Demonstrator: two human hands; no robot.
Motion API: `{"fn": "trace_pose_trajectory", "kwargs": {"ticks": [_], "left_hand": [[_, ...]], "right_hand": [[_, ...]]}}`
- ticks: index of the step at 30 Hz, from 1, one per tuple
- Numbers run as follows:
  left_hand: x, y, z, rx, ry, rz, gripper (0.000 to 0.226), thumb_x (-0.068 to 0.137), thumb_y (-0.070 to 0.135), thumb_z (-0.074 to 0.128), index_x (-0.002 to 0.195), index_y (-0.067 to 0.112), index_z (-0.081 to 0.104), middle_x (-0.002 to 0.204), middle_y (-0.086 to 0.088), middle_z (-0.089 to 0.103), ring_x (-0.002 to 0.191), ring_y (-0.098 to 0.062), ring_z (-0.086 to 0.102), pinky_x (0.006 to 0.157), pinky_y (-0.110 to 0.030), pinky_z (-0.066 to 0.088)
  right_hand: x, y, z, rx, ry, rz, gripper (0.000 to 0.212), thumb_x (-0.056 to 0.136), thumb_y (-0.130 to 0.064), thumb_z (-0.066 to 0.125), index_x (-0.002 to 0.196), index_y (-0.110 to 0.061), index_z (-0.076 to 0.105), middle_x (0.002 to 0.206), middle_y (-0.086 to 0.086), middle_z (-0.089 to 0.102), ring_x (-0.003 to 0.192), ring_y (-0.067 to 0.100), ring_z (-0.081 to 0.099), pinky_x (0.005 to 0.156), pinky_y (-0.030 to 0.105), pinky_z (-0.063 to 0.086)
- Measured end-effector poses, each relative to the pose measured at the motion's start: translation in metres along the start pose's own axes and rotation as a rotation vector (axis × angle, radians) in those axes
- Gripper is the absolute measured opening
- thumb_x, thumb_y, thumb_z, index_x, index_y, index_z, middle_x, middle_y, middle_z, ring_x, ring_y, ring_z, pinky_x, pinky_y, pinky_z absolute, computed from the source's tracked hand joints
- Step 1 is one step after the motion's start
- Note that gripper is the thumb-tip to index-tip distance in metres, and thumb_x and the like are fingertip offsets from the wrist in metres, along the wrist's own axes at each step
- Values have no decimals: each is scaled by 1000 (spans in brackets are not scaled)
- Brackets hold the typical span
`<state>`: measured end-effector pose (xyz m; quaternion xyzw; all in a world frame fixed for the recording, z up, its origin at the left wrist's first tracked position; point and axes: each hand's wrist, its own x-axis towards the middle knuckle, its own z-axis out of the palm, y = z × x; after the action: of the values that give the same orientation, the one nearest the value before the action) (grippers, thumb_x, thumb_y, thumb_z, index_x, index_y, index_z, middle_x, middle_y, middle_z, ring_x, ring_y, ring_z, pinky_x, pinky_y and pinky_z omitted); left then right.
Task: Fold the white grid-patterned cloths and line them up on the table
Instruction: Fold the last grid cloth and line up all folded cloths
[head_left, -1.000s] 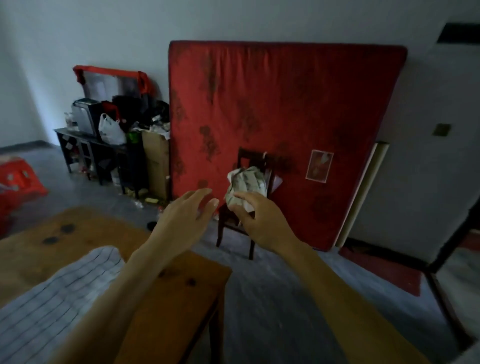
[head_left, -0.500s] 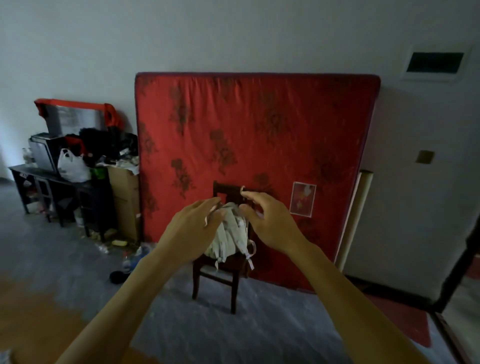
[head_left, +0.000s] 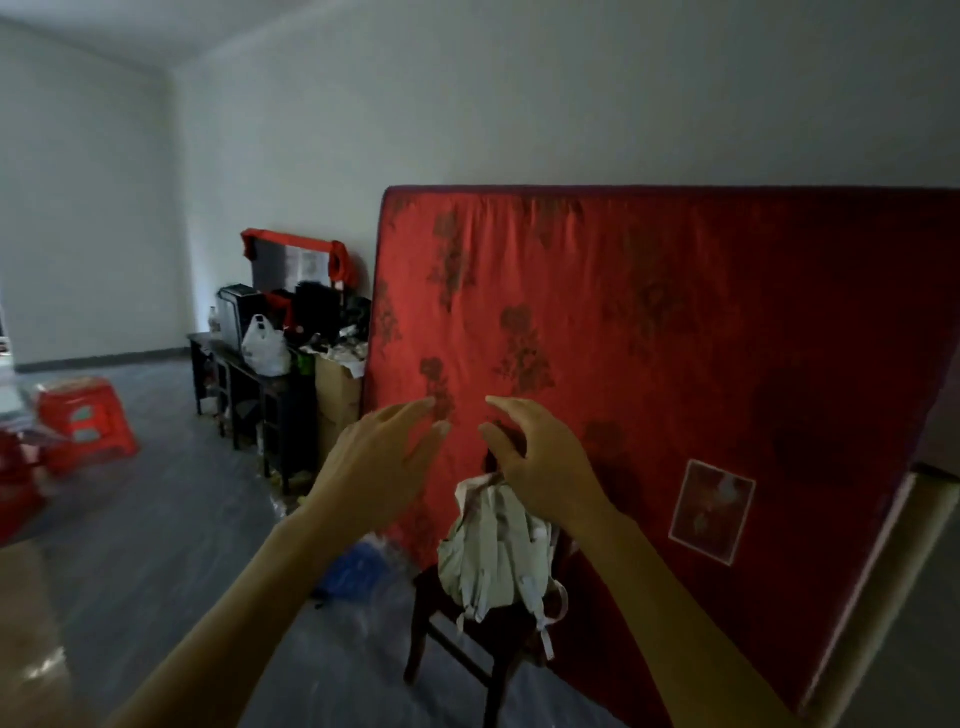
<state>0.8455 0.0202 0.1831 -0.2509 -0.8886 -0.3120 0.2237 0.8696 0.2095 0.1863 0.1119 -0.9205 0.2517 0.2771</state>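
My left hand (head_left: 379, 462) and my right hand (head_left: 540, 462) are raised side by side in front of me, fingers spread and loosely bent, holding nothing. Beyond them a crumpled white bundle with dangling straps (head_left: 493, 561) sits on a dark wooden chair (head_left: 467, 639); my right wrist overlaps its top in the view. Whether the bundle is grid-patterned cannot be made out. Only a blurred corner of the wooden table (head_left: 26, 649) shows at the lower left. No grid-patterned cloth is in view.
A large red mattress (head_left: 675, 338) leans on the wall behind the chair. Left of it stand a cardboard box (head_left: 337, 400) and a cluttered dark side table (head_left: 249, 379). A red plastic stool (head_left: 85, 421) sits at far left. Grey floor lies between.
The view has swung up and to the left, so the table and the grid cloth on it dropped out of sight. Both hands rose and their fingers spread.
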Motion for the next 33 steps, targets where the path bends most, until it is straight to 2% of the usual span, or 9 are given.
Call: {"fn": "trace_pose_trajectory", "kwargs": {"ticks": [7,11,13,16,20,22,25,30,33], "left_hand": [[63,-32,6,141,112,-134,45,97,45,37,129,18,53,126,-3,59,108,-20,56,90,-35,44],[97,-64,1,180,198,-123,34,100,37,40,118,12,56,110,-4,63,89,-16,56,78,-30,45],[110,-88,-4,197,230,-115,35,100,38,40,125,18,54,115,-2,63,95,-16,58,83,-33,48],[125,-133,-13,209,270,-129,43,99,45,39,134,21,49,127,-5,59,109,-22,57,90,-41,50],[136,-196,-25,224,310,-236,57,93,56,32,136,21,47,133,-6,55,115,-24,56,93,-40,47],[134,-227,-26,235,322,-298,58,94,55,34,137,19,48,133,-7,55,115,-25,56,93,-38,47],[114,-272,-24,252,402,-397,49,96,48,40,133,17,52,130,-8,58,116,-25,56,91,-32,42],[56,-339,-27,339,448,-778,51,95,50,39,136,21,49,139,-2,52,125,-18,49,102,-32,36],[17,-371,-26,364,511,-977,57,94,57,33,134,20,52,137,-3,54,124,-19,50,105,-36,38]], "right_hand": [[95,39,42,65,-35,-131,46,98,-44,48,139,-22,49,142,-3,51,131,13,45,110,40,34],[153,36,70,115,-11,-221,39,98,-33,54,132,-14,57,134,4,58,123,19,52,101,25,35],[179,28,90,139,-17,-247,40,98,-33,53,131,-11,57,134,6,58,124,21,52,101,23,33],[210,10,129,132,-93,-322,54,96,-48,43,135,-13,54,136,6,56,125,22,51,106,39,39],[254,-11,186,182,-165,-364,55,92,-51,41,134,-18,55,133,4,58,123,24,51,104,44,40],[275,-20,218,201,-179,-398,47,96,-47,47,134,-20,55,132,2,58,122,21,51,108,33,36],[287,-42,269,288,-229,-455,40,98,-33,54,132,-14,56,128,-1,58,116,7,47,91,-2,24],[293,-91,372,412,-445,-614,43,98,-39,51,136,-19,53,136,0,55,123,11,50,99,17,36],[287,-121,428,485,-554,-726,43,97,-38,52,136,-19,53,135,-1,56,117,3,49,88,1,28]]}}
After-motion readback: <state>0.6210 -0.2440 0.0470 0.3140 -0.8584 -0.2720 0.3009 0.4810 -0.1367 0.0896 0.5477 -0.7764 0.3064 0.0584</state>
